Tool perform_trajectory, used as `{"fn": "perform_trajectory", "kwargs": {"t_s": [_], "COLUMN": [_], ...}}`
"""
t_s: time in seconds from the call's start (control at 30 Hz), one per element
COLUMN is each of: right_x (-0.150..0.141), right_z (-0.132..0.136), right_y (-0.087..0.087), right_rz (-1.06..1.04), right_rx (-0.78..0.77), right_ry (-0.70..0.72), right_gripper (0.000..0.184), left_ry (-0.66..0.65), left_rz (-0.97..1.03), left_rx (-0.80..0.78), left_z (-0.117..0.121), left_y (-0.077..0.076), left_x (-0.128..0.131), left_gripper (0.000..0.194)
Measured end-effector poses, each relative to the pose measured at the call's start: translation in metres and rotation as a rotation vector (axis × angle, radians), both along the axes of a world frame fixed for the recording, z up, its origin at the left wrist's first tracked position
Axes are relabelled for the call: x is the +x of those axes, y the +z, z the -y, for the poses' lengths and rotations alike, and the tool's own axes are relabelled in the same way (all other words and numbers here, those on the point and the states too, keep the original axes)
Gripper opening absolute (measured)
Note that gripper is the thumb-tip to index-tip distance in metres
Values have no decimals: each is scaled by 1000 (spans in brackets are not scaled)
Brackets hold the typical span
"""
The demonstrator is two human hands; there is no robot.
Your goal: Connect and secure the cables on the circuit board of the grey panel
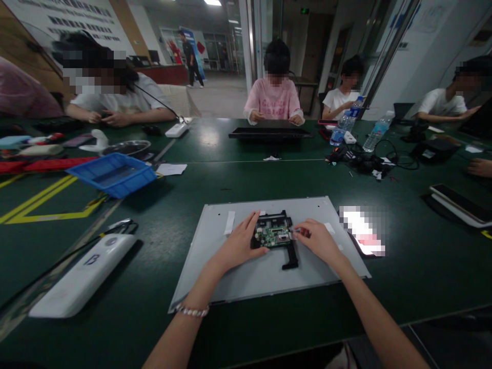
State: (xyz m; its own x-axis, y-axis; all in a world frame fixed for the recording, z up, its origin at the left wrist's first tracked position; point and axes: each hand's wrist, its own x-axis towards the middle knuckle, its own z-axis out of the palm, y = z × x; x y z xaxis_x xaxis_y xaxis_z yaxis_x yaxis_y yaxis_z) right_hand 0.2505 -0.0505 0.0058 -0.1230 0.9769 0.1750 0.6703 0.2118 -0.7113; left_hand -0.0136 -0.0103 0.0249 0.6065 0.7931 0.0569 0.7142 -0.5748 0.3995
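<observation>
as both hands (239, 242) (320, 240) flank it, the circuit board (272, 237) lies between.

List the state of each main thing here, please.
Left hand: spread, touching black frame
Right hand: at frame's right side, grip unclear
Green circuit board: exposed, face up
Phone: screen lit
Blue bin: open-topped
White-capped bottle: closed, upright
White marked device: lying flat
Ceiling light: on
</observation>
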Motion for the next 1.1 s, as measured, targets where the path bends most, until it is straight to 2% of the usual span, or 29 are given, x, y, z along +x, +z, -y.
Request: {"fn": "perform_trajectory", "kwargs": {"t_s": [0.3, 0.57, 0.9, 1.1], "right_x": [0, -1, -2, -2], "right_z": [-2, -2, 0, -2], "right_y": [-4, -5, 1, -5], "right_rz": [-50, -63, -67, -54], "right_rx": [-20, -10, -46, -16], "right_ry": [69, 73, 66, 45], "right_gripper": [17, 14, 17, 8], "left_ry": [-3, -7, -1, 0], "left_rz": [7, 10, 8, -3], "left_rx": [12, 0, -2, 17], "left_z": [0, 0, 1, 1], "left_y": [-3, -2, 0, -1], "left_x": [0, 0, 0, 1], "left_gripper": [100, 99, 98, 100]}}
